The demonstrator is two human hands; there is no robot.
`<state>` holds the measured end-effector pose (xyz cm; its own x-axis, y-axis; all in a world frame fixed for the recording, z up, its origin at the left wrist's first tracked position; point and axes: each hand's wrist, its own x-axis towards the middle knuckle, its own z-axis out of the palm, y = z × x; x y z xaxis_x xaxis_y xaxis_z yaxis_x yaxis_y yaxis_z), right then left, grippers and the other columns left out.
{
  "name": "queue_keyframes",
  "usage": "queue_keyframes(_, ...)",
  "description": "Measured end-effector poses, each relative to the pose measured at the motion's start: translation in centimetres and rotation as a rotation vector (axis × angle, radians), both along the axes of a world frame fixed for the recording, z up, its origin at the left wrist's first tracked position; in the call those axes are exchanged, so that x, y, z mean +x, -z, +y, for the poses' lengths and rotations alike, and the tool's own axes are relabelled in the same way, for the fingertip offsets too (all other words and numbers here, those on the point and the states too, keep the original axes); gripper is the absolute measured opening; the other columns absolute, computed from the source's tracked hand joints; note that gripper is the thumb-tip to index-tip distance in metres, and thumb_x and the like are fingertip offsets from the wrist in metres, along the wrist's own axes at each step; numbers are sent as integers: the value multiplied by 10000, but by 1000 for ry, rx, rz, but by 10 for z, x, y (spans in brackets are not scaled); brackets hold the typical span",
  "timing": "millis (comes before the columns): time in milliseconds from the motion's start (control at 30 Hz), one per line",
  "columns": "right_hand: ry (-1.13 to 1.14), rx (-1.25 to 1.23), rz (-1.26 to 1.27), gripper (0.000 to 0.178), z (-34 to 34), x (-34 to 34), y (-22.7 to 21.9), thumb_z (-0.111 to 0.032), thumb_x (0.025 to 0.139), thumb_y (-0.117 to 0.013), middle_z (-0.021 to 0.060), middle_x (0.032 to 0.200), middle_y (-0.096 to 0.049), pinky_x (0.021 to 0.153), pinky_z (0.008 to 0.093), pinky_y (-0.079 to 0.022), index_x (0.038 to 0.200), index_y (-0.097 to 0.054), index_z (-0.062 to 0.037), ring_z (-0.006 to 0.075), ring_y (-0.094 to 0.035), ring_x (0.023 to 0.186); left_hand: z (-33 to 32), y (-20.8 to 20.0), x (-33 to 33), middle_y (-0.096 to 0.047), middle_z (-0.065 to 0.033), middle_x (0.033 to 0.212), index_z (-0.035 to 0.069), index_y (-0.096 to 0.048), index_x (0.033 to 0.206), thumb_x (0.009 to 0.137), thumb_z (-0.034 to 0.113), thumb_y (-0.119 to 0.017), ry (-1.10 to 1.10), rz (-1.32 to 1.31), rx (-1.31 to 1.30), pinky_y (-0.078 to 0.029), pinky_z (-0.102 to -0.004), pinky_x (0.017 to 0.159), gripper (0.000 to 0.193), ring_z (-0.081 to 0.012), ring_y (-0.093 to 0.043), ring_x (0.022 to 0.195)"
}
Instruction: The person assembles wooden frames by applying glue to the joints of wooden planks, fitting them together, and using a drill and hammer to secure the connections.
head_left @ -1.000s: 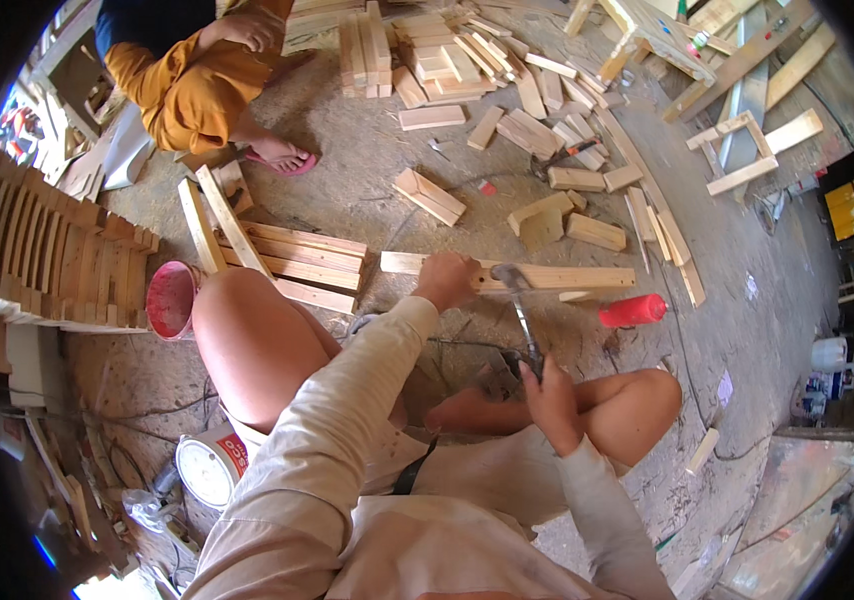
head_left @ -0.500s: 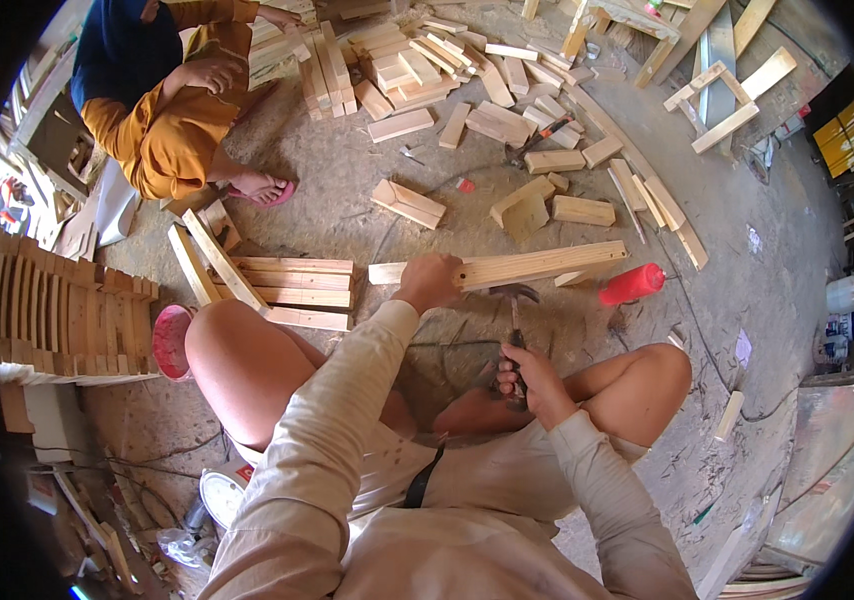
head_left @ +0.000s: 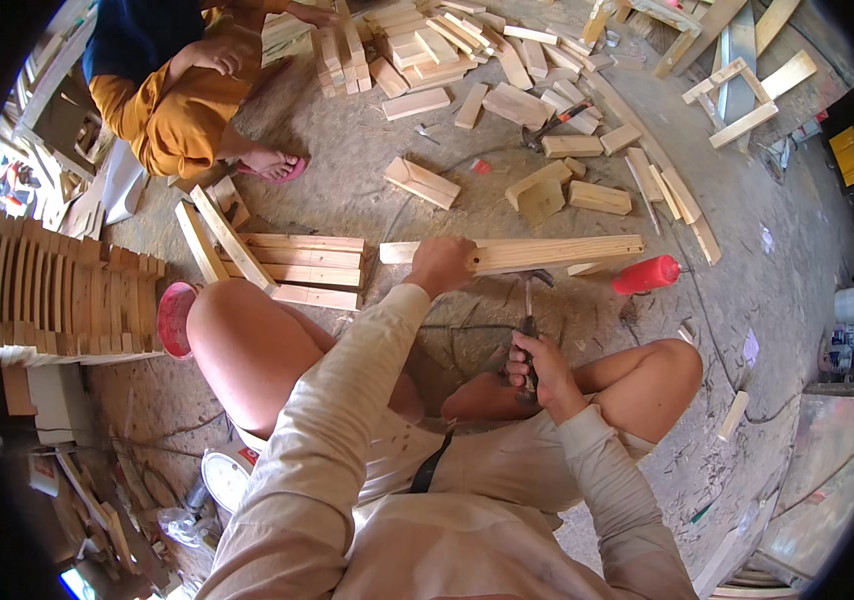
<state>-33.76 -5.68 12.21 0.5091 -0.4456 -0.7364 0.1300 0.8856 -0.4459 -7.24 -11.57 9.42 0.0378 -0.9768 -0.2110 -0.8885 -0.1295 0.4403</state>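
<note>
My left hand is closed round a pale wooden bar lying crosswise in front of my knees. A dark knot or hole shows just right of my fingers. Below the bar, my right hand grips a claw hammer by its dark handle, the head upward, close under the bar's near edge. Past the bar's right end lies a red bottle. Several wooden bars lie side by side left of my left hand, with two more leaning bars beside them.
Beyond lie loose wood blocks, another hammer and a large wood pile. A person in orange clothing squats at the far left. Stacked boards and a red bowl stand left of my knee. A cable runs at right.
The whole view has shifted slightly, so things appear a little higher and further right. Both hands keep their hold on the wooden bar and the claw hammer, with little other visible movement.
</note>
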Motion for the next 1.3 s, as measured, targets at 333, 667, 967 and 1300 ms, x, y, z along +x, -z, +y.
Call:
queue_keyframes(333,-113,-83,219,231,45,-15,-55,-242,1006,-651,-19,684,-466,417,301,-408,888,-504,-107,103,-462,498,5,10,9,-728,-200,910,73,-640,1300,741,321,-832,142,-27,-145,-549,-499,792,641,-405,-703,876)
queue_keyframes(667,-274,-1460,1027,294,-19,34,-62,-262,1004,-628,255,864,-677,713,526,-517,1031,-548,19,459,-672,783,38,-22,86,-726,-197,1146,45,-541,1398,518,381,-974,197,-62,40,-491,-483,1001,1036,-396,-668,1135)
queue_keyframes(967,-658,-1326,1169,353,-49,64,2,-201,978,-614,288,891,-703,729,545,-549,1196,-524,62,464,-697,851,81,108,91,-755,-222,967,8,-765,900,713,248,-838,32,-127,426,-605,-469,816,313,-369,-750,909)
queue_keyframes(1300,-578,-1324,1152,359,-54,55,13,-199,966,-628,275,849,-701,724,563,-544,1183,-517,65,478,-686,819,85,194,-15,-745,-186,1003,61,-767,965,835,189,-667,-82,-152,209,-599,-450,803,208,-356,-740,943)
